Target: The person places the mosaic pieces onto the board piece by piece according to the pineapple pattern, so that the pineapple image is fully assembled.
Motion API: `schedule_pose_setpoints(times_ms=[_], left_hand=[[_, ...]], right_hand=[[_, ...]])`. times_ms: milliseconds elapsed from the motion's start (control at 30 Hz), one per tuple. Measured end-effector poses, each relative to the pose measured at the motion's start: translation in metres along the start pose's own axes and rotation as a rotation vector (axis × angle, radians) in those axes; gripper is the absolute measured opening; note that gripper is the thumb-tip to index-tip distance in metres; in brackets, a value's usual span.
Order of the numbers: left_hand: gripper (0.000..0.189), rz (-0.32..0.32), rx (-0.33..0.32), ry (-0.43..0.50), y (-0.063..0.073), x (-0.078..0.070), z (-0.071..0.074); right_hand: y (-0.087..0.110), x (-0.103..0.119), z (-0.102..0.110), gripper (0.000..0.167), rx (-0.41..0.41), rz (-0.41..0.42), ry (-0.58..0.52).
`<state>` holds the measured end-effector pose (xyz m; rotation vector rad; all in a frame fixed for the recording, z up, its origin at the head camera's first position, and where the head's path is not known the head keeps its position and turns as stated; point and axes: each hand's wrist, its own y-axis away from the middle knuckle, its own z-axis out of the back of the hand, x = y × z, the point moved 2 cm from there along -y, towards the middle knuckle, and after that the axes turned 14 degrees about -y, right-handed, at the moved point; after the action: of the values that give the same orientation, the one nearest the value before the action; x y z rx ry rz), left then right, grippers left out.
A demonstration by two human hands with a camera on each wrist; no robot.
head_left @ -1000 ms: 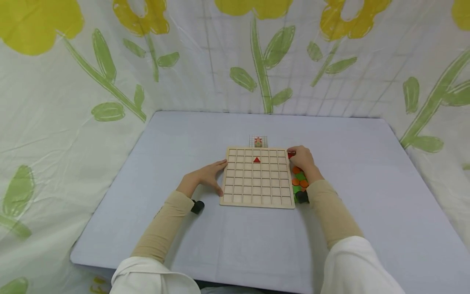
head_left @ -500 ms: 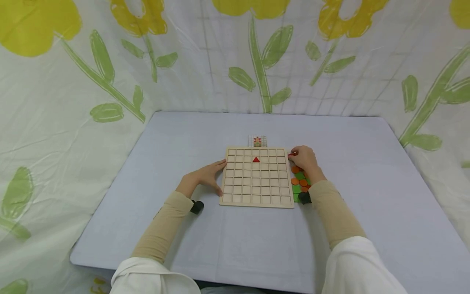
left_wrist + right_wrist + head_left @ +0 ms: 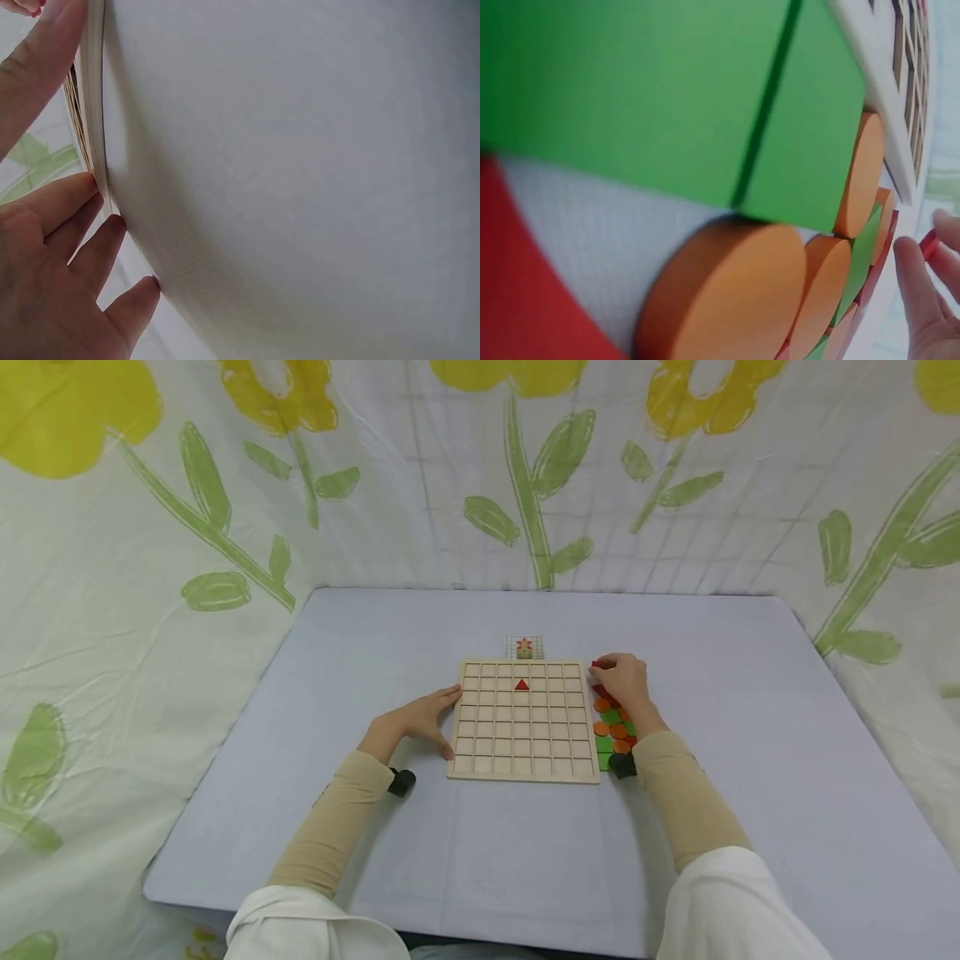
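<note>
A wooden grid board [image 3: 487,779] lies flat on the table, with a red triangle block [image 3: 522,685] in one of its upper cells. My left hand [image 3: 417,717] rests against the board's left edge, thumb and fingers spread apart; the left wrist view has the fingertips right at the rim. Beyond the board's upper right corner, my right hand [image 3: 627,682] pinches a small red block [image 3: 930,244] between thumb and fingers. The fingers hide most of that block's shape. Behind the board lies a small pattern card [image 3: 524,647] printed with a gridded figure.
Along the board's right edge lie loose blocks: green squares [image 3: 604,745], orange discs [image 3: 602,728] and red pieces [image 3: 606,695], partly under my right forearm. The white table [image 3: 360,635] reaches back to a flower-printed curtain [image 3: 375,543].
My right hand has lifted the red block slightly away from the loose blocks, a little toward the back. The left hand stays at the board's edge. The camera view has shifted slightly.
</note>
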<state>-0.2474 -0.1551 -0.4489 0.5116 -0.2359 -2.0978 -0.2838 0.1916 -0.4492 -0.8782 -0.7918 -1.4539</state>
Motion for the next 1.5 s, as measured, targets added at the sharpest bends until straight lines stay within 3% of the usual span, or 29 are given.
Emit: schedule_pose_setpoints(times_ms=[133, 633, 800, 1000, 1500], left_hand=[[0.115, 0.000, -0.005, 0.001, 0.000, 0.000, 0.000], [0.116, -0.002, 0.003, -0.022, -0.001, 0.000, 0.000], [0.116, 0.003, 0.010, -0.029, -0.001, 0.000, 0.000], [0.116, 0.014, 0.013, -0.021, -0.001, 0.000, 0.000], [0.116, 0.011, 0.009, -0.006, -0.002, 0.000, -0.001]], right_hand=[[-0.001, 0.000, -0.001, 0.037, 0.004, -0.035, -0.040], [0.003, 0.007, -0.013, 0.035, 0.039, 0.080, -0.163], [0.005, 0.012, -0.022, 0.034, 0.064, 0.019, -0.212], [0.008, 0.017, -0.031, 0.035, 0.099, -0.011, -0.204], [0.018, 0.031, -0.052, 0.038, 0.220, 0.015, -0.213]])
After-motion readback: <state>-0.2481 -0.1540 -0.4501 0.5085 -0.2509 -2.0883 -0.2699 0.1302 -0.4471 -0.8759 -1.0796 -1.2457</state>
